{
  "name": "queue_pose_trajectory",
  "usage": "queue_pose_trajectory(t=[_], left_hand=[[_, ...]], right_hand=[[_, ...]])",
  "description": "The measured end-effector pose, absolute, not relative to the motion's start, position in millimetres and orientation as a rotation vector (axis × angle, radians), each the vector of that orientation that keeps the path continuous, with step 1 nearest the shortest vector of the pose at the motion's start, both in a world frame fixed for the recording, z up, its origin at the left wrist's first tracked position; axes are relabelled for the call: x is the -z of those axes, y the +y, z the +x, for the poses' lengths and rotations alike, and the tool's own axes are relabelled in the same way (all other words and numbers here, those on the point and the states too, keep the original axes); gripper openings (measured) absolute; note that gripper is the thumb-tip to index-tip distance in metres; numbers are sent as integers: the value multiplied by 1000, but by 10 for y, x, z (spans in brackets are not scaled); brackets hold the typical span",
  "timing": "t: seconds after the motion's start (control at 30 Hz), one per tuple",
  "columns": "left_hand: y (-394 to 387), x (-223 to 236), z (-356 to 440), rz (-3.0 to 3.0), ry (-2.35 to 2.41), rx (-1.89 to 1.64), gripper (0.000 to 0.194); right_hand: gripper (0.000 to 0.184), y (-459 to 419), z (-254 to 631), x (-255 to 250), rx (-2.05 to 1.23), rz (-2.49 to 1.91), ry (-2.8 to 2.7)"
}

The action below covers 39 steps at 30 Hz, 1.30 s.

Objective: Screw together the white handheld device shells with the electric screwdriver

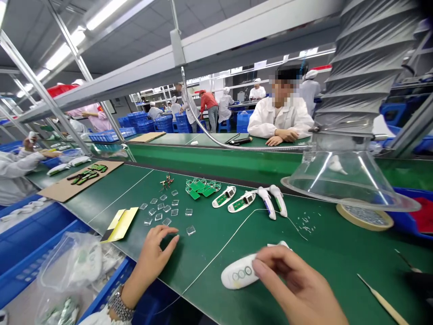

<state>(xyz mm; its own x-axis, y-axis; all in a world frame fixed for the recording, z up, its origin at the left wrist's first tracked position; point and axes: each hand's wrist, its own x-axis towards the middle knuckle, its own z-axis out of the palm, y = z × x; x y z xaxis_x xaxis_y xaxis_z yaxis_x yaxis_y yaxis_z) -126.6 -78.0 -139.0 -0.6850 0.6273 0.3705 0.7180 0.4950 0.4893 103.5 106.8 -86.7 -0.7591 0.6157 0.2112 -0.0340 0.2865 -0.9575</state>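
Handset: the white plastic handset (237, 276) lies on the green workbench (333, 266), in front of the person and just left of the middle of the view, with three small rings on its face.

Right grip: the right hand (292, 284) is over the far end of the handset, its fingers curled and blurred. It covers that end, but I cannot tell whether it is clenched on the handset or only touching it.

Left grip: the left hand (153, 257) is released and holds nothing, its fingers spread just above or on the green surface. A metal wristwatch (118, 303) is on that wrist.

Wire: a thin white wire (223, 243) runs across the bench beside the handset.

Parts ahead: two open white casings (235, 198) with small green circuit boards inside lie beyond the handset, next to two closed white handsets (272, 201). Further left are a pile of green circuit boards (199, 189) and scattered clear plastic squares (164, 208).

Bench edges: a yellow and black card (120, 224) lies left of the squares. A roll of tape (365, 216) sits under a clear plastic hood (341, 178), and a wooden-handled pick (382, 302) lies at lower right.

Around: a blue crate (34, 243) holds plastic bags (69, 266) at lower left. A co-worker in a white coat (280, 119) sits across the bench.
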Motion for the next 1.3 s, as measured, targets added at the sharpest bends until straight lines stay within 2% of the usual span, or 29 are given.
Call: queue_pose_trajectory(t=[0.17, 0.37, 0.57, 1.17, 1.3], left_hand=[[-825, 1453, -1341, -1264, -2504, 951, 22], [-885, 1529, -1379, -1284, -2457, 1036, 18], [-903, 1582, -1384, -1279, -2454, 1109, 15], [-914, 1594, -1370, -1274, -2423, 1123, 13], [-912, 1611, -1373, -1280, -2408, 1115, 13]], right_hand=[[12, 842, 95, 795, -1792, -567, -1983], [4, 755, -634, 1241, -1687, -741, -2143], [2, 748, -700, 1429, -1524, -812, -2297], [2, 562, -671, 1388, -1125, -935, -2484], [22, 581, -654, 1329, -1143, -936, -2438]])
